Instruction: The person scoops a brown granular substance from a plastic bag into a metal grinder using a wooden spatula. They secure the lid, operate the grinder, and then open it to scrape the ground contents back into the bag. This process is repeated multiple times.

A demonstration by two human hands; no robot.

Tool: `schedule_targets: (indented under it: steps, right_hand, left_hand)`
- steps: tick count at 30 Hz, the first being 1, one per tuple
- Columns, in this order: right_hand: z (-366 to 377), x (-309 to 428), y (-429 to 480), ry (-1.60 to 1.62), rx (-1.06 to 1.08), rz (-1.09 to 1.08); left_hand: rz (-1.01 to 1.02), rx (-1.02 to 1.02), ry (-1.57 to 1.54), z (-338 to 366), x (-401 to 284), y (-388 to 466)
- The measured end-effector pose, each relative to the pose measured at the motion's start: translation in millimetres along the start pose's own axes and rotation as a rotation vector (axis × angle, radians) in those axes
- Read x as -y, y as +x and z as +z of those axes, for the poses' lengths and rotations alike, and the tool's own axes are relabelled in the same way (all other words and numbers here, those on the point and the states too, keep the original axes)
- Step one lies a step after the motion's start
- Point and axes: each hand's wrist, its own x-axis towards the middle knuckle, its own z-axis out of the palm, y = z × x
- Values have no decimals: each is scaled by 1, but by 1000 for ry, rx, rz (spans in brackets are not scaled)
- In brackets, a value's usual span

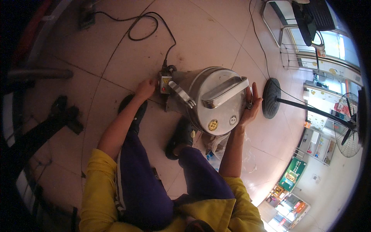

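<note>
A stainless steel drum (221, 116) with a round lid, a long bar handle and two round stickers stands on the floor before me. A metal latch (182, 94) clamps the lid at its left. On the drum's left side sits a small control box (165, 84) with a warning label and a lit red switch. My left hand (145, 89) is at this box's left side with fingers curled; their tips are hard to make out. My right hand (251, 108) lies against the drum's right side, fingers apart, beside a small metal fitting (249, 105).
A black power cord (158, 21) loops from the control box across the tiled floor. To the right stands a pedestal fan (272, 98) with its own cable. A clear plastic bag (221, 145) lies below the drum, near my shoes (178, 142). Dark furniture legs (58, 116) are at left.
</note>
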Motion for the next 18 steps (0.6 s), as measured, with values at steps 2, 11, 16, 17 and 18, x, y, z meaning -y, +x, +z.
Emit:
schedule_targets:
  steps: [2,11,16,17,18]
  right_hand:
    - [3,-2,0,-4,9,-19]
    - [-9,-8,2,22,-5,-21]
    - [1,-4,2,22,15,-8]
    - [-3,-4,2,3,8,-10]
    - [-4,-1,0,42,-2,-13]
  left_hand:
    - [-75,53,-136,1,13,11]
    - [-359,218,-737,3,3,3]
    - [-458,285,-777,6,22,20]
    - [-459,280,-786,5,13,15]
    - [-462,275,-793,1,-4,3]
